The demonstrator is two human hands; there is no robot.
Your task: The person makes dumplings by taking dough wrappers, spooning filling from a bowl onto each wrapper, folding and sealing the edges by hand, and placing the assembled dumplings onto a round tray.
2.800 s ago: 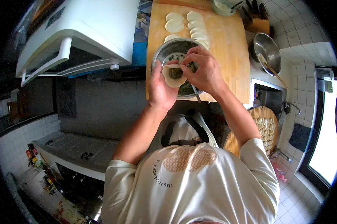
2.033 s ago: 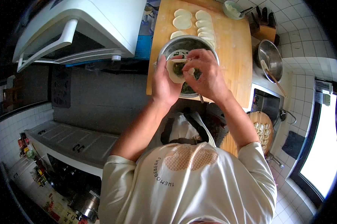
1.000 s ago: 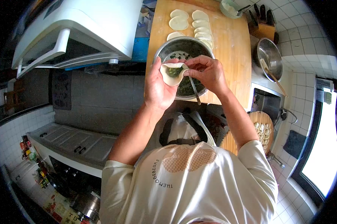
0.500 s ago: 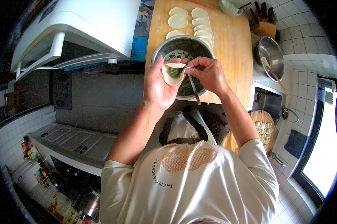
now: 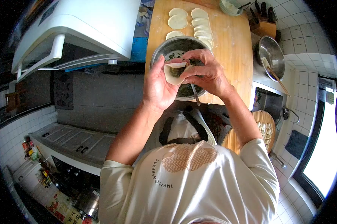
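Observation:
A dumpling wrapper (image 5: 172, 75) with dark green filling is cupped in my left hand (image 5: 156, 87), its upper edge folded over. My right hand (image 5: 207, 74) grips the wrapper's right edge between thumb and fingers, the hand arched over it. Both hands are above a metal mixing bowl (image 5: 161, 45) holding green filling. A spoon (image 5: 195, 94) leans out over the bowl's near rim, its upper part hidden by my right hand. Just beyond the bowl, flat round wrappers (image 5: 177, 21) and overlapping wrappers (image 5: 202, 28) lie on the wooden board (image 5: 230, 48).
To the right stands a second metal bowl (image 5: 270, 48) with wooden chopsticks (image 5: 277, 79). Shaped dumplings (image 5: 266, 130) sit on a round woven tray (image 5: 232, 142) near my right elbow. A glass bowl (image 5: 230, 7) and knife block (image 5: 264, 28) are at the back right; a white appliance (image 5: 90, 26) stands left.
My right hand has shifted from a fingertip pinch at the wrapper's upper right corner to an arched grip around its right side. The left hand stays nearly still.

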